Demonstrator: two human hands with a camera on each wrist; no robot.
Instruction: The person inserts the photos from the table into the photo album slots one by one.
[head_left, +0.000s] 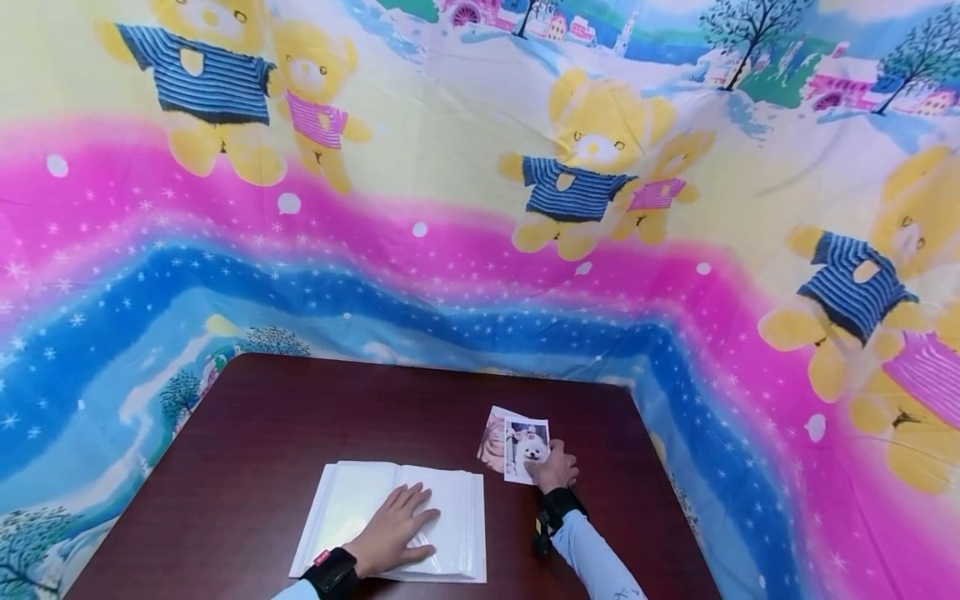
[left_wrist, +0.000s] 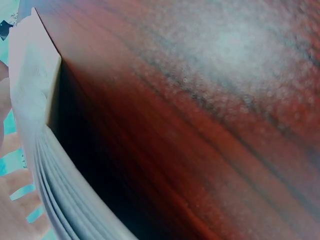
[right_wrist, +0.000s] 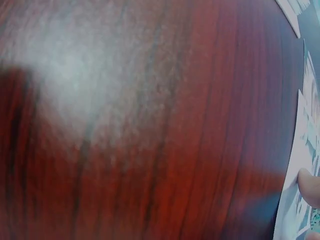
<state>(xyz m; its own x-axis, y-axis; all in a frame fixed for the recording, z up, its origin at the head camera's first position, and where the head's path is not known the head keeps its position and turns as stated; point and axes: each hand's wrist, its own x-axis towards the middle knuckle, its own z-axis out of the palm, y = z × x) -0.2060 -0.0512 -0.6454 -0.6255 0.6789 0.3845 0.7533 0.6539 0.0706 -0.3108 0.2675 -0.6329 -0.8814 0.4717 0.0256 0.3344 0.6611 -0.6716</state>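
Observation:
An open photo album [head_left: 360,487] with white, glossy sleeve pages lies near the front of the table. Spread over its right-hand page is my left hand [head_left: 393,527], fingers straight and apart. To the right of the album, my right hand [head_left: 555,467] pinches a photo [head_left: 527,446] of a white fluffy dog at its right edge. The thumb [right_wrist: 309,187] lies on the photo's face in the right wrist view. Partly covered by the dog photo, a second photo [head_left: 492,442] in pinkish tones shows at its left.
The dark reddish-brown table [head_left: 360,408] has its far edge against a curtain [head_left: 450,292] printed with teddy bears and snow scenes. This cloth hangs close along the table's back and both sides. In the left wrist view, the album's stacked pages [left_wrist: 65,200] stand above the tabletop.

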